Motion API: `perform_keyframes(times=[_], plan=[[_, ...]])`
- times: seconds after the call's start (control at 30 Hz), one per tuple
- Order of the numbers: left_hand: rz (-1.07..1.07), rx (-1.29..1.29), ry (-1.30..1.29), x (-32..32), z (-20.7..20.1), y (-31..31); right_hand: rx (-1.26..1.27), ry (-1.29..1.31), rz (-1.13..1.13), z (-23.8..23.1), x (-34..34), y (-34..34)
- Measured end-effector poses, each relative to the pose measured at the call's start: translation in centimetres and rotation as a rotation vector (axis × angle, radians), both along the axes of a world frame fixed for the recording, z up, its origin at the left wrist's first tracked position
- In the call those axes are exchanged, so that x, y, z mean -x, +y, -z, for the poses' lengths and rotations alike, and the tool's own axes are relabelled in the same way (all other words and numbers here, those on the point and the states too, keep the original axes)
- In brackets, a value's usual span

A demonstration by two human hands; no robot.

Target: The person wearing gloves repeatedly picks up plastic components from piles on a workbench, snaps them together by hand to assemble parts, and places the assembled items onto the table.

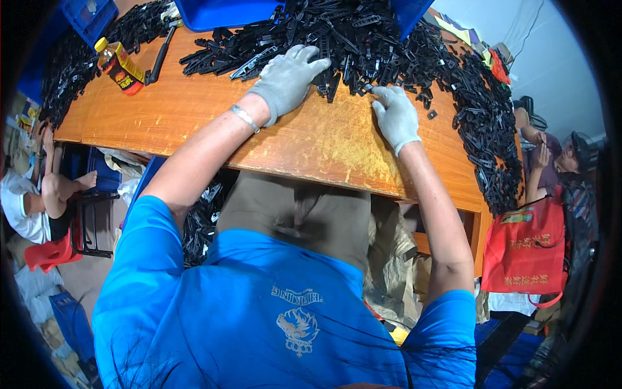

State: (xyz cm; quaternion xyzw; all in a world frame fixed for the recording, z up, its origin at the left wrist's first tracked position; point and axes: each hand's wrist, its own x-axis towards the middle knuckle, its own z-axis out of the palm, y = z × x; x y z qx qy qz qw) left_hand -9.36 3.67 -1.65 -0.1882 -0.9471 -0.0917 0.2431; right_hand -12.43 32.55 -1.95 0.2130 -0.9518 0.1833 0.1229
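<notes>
Both my hands wear thin grey-white gloves and work at the near edge of a heap of black plastic parts (330,39) on a wooden table. My left hand (288,78) rests palm down on the heap's edge, its thumb spread away from the fingers. Beside its fingers lies a long, shiny dark strip (254,63). My right hand (396,117) is to the right, fingers bent toward the heap. A small black plastic part (368,87) with a bright spot sits at its fingertips. The undersides of both hands are hidden.
Blue bins (223,14) stand behind the heap. To the left are a yellow-capped bottle (120,67) and a black-handled tool (161,57). More black parts (483,123) line the table's right side, near a red bag (525,249). Other people sit at both sides.
</notes>
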Motion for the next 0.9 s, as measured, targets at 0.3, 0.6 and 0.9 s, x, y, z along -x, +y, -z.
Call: perform_keyframes(times=[0.3, 0.6, 0.9], plan=[[0.071, 0.220, -0.142, -0.3, -1.9, 0.9, -0.223, 0.077, -0.165, 0.9, 3.4, -1.2], [0.211, 0.165, -0.039, -3.2, 0.1, 0.4, -0.245, 0.024, -0.234, -0.3, -1.4, -0.8], [0.039, 0.078, -0.261, -8.0, -0.6, 1.2, -0.196, -0.003, -0.331, -0.3, -2.8, -1.2]])
